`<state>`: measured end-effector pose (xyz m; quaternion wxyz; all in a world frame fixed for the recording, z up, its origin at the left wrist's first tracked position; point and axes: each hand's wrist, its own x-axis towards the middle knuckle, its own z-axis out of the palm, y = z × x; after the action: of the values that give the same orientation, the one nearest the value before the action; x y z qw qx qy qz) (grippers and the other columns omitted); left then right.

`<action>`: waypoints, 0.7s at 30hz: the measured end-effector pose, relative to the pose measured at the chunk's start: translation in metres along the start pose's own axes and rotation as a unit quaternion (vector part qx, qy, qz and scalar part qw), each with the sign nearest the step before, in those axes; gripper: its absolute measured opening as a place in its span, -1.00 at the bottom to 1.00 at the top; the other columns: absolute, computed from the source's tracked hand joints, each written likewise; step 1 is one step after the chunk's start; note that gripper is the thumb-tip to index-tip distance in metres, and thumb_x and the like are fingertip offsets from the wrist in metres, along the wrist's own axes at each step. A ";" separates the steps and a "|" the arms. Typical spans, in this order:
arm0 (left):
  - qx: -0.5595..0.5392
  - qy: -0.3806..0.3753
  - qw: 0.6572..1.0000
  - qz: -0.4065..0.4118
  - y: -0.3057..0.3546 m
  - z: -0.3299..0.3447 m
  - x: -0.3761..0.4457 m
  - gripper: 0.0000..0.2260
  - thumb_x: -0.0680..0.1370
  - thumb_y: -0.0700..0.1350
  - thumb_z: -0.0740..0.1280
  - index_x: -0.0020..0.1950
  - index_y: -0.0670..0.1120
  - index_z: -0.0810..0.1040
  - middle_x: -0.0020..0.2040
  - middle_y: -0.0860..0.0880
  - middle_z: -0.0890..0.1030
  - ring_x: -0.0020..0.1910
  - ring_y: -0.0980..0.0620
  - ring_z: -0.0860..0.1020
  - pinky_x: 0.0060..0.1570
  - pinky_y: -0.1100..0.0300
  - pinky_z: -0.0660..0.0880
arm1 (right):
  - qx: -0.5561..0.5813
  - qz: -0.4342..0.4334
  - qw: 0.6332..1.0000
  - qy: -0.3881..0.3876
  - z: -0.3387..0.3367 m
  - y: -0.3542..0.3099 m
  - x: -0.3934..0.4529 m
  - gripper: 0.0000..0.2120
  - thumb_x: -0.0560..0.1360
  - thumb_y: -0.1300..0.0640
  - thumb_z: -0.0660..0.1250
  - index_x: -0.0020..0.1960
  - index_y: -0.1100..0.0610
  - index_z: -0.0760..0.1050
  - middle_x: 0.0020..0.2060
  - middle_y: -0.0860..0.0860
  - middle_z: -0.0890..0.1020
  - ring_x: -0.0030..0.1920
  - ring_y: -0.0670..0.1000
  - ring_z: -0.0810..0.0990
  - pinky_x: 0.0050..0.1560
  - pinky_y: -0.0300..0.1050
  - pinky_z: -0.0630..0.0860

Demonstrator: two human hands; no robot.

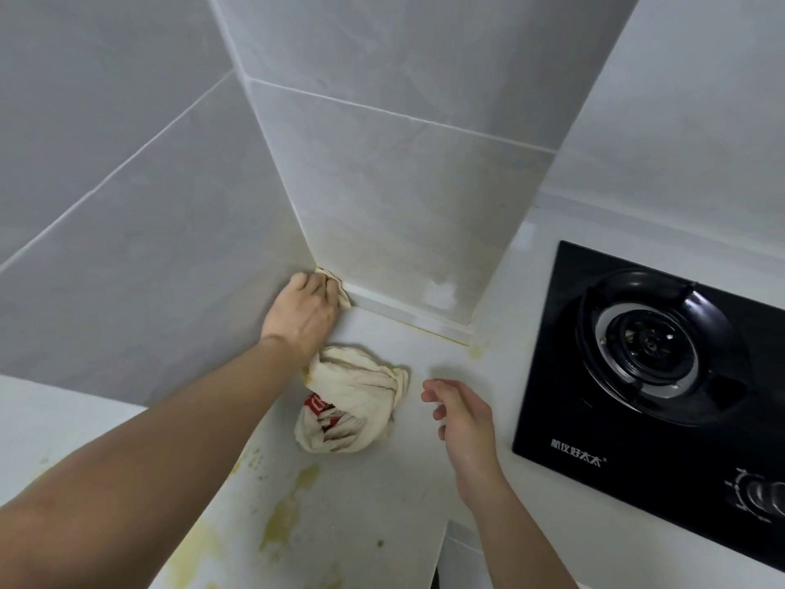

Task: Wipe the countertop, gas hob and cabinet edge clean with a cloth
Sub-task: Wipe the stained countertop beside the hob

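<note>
Nearest me, yellow stains (293, 508) mark the countertop (433, 346) at six o'clock. The right hand (463, 414) hovers loose-fingered and empty. At its nine o'clock the cloth (352, 397) lies bunched, its length running toward eleven, where the left hand (303, 310) presses one end into the wall corner (316, 265). That hand is nearer the grime. The hob (654, 376) sits at three o'clock.
</note>
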<state>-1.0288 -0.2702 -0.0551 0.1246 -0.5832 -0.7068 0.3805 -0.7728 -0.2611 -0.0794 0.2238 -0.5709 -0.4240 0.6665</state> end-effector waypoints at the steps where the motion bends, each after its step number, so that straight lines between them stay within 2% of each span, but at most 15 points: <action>1: 0.002 -0.003 1.000 0.002 0.001 0.000 0.000 -0.59 0.65 -0.11 0.14 0.47 -0.22 0.30 0.17 -0.08 0.50 0.19 -0.07 0.44 0.13 0.07 0.32 | -0.003 0.004 1.000 0.002 0.000 0.001 -0.001 -0.83 0.60 0.06 0.34 -0.04 0.06 0.69 -0.12 -0.06 0.71 -0.13 -0.04 0.52 -0.03 -0.09 0.43; 5: -0.012 0.006 1.000 -0.023 0.006 -0.003 -0.001 -0.59 0.64 -0.13 0.15 0.48 -0.22 0.30 0.21 -0.08 0.51 0.21 -0.06 0.46 0.17 0.10 0.36 | -0.019 0.006 1.000 -0.003 0.002 0.007 -0.009 -0.84 0.60 0.08 0.34 -0.05 0.06 0.69 -0.13 -0.07 0.71 -0.14 -0.04 0.51 -0.05 -0.11 0.43; 10: -0.026 -0.038 0.999 -0.019 0.017 -0.011 -0.014 -0.66 0.67 -0.19 0.10 0.44 -0.19 0.40 0.26 -0.09 0.54 0.26 -0.07 0.48 0.15 0.10 0.32 | -0.016 0.003 1.000 0.000 -0.003 0.008 -0.017 -0.86 0.59 0.08 0.35 -0.03 0.06 0.69 -0.14 -0.08 0.72 -0.14 -0.05 0.52 -0.06 -0.12 0.43; 15: -0.156 -0.025 0.983 -0.088 0.016 -0.005 -0.026 -0.62 0.64 -0.21 0.13 0.46 -0.17 0.35 0.32 -0.10 0.54 0.30 -0.11 0.47 0.23 0.09 0.37 | -0.015 0.005 1.000 -0.009 -0.003 0.007 -0.021 -0.87 0.59 0.08 0.36 -0.05 0.05 0.68 -0.13 -0.09 0.71 -0.12 -0.07 0.53 -0.06 -0.16 0.44; 19: -0.221 -0.054 0.970 -0.082 0.035 -0.003 -0.019 -0.52 0.62 -0.29 0.11 0.56 -0.24 0.20 0.33 -0.14 0.53 0.37 -0.13 0.43 0.22 0.08 0.48 | -0.026 -0.001 1.000 -0.014 -0.002 0.013 -0.023 -0.86 0.58 0.09 0.37 -0.10 0.08 0.67 -0.17 -0.08 0.71 -0.17 -0.16 0.56 -0.04 -0.19 0.44; 21: -0.244 -0.083 0.962 -0.085 0.042 -0.003 -0.011 -0.55 0.64 -0.30 0.11 0.55 -0.24 0.23 0.37 -0.16 0.48 0.41 -0.14 0.40 0.19 0.06 0.54 | -0.039 -0.002 0.999 -0.012 -0.008 0.020 -0.023 -0.85 0.58 0.08 0.37 -0.12 0.08 0.67 -0.17 -0.06 0.71 -0.18 -0.16 0.56 -0.04 -0.19 0.46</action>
<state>-0.9934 -0.2780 -0.0788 -0.0487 -0.4999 -0.8331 0.2319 -0.7556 -0.2872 -0.0832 0.1981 -0.5703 -0.4533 0.6558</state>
